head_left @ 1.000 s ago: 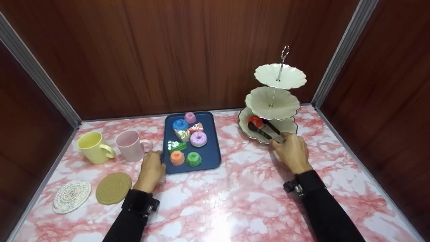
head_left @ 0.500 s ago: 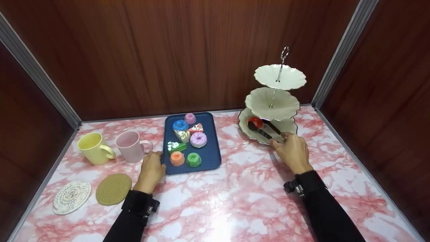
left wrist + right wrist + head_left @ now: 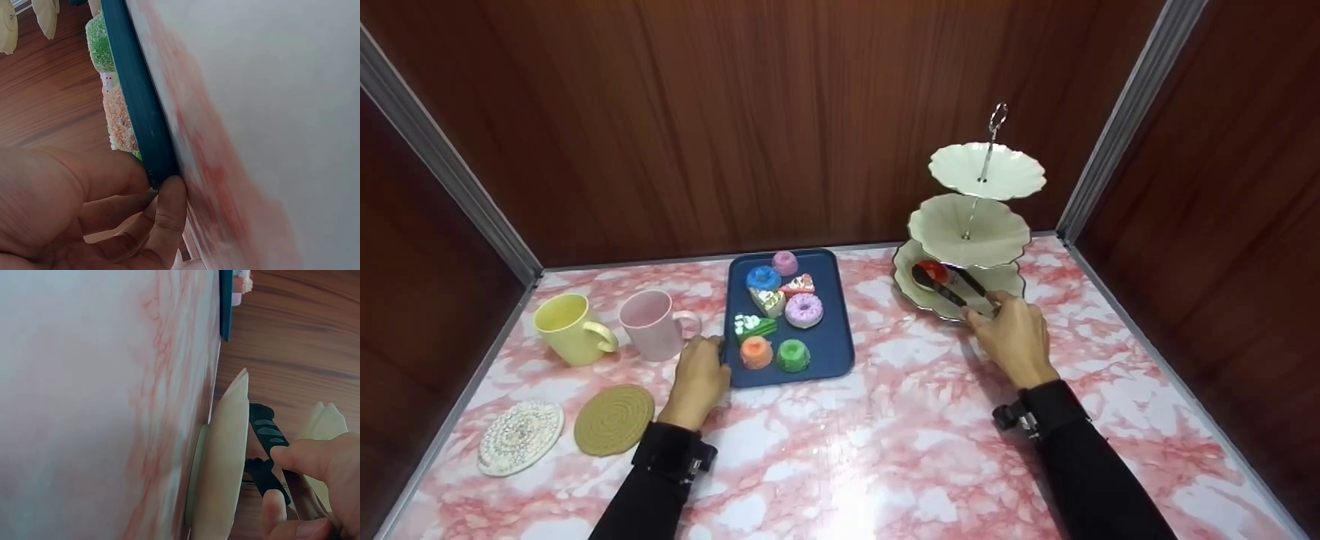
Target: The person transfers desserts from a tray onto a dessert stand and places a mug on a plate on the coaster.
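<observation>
My left hand point(image 3: 701, 382) pinches the left edge of a dark blue tray point(image 3: 840, 360); in the left wrist view, thumb and fingers point(image 3: 171, 208) clasp the tray's rim point(image 3: 140, 101). My right hand point(image 3: 1011, 337) holds black tongs point(image 3: 945, 291) by their handle end, the two arms spread apart, over the bottom plate point(image 3: 911, 289) of a three-tier stand. Beside the tong tips, a round red toy cake point(image 3: 934, 270) lies on that plate, partly covered by them. In the right wrist view, the tongs point(image 3: 264, 427) reach over the bottom plate's rim point(image 3: 228, 450).
The tray bears several toy sweets, among them a purple donut point(image 3: 804, 310) and a green cake point(image 3: 793, 355). To the left stand a yellow mug point(image 3: 562, 334) and a pink mug point(image 3: 652, 334), with two round coasters point(image 3: 613, 420) in front. The stand's upper plates point(image 3: 971, 225) overhang the right hand's work.
The near arm of the tongs has shifted slightly away from me and to the left, its tip now overlapping the red cake's left side. The left hand and tray stay put.
</observation>
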`<state>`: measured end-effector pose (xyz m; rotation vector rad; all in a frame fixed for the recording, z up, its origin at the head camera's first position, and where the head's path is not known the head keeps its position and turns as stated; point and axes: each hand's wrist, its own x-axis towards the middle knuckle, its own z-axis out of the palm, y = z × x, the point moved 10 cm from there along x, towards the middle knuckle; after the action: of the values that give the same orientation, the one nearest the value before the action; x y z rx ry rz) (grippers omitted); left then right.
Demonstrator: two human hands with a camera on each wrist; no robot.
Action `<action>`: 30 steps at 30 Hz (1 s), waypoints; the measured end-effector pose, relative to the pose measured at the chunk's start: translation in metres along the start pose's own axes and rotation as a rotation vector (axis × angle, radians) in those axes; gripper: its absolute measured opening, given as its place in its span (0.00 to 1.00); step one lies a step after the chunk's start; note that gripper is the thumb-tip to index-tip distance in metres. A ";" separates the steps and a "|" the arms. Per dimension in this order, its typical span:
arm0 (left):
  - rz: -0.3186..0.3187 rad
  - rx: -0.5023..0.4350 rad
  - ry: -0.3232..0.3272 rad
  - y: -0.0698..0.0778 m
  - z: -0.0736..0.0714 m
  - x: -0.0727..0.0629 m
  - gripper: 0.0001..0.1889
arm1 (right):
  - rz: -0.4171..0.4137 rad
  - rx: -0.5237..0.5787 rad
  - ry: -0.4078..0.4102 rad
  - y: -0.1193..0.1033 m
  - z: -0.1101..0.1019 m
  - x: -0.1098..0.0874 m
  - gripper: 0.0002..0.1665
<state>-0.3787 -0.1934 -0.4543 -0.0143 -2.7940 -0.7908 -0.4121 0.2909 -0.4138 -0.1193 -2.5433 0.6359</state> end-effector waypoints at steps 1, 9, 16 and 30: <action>0.000 0.001 -0.001 0.000 0.000 0.000 0.22 | 0.002 0.003 0.000 0.000 0.000 0.000 0.31; 0.001 0.008 -0.008 0.001 0.001 0.001 0.22 | 0.001 0.021 -0.014 -0.003 0.001 0.000 0.30; 0.011 0.027 -0.004 0.000 0.002 0.003 0.23 | -0.015 0.045 -0.028 -0.009 0.001 -0.001 0.32; -0.020 0.013 -0.019 -0.002 0.004 0.002 0.23 | -0.039 0.074 -0.040 -0.019 0.001 -0.005 0.31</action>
<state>-0.3812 -0.1937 -0.4581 0.0088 -2.8210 -0.7816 -0.4073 0.2728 -0.4084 -0.0320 -2.5504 0.7226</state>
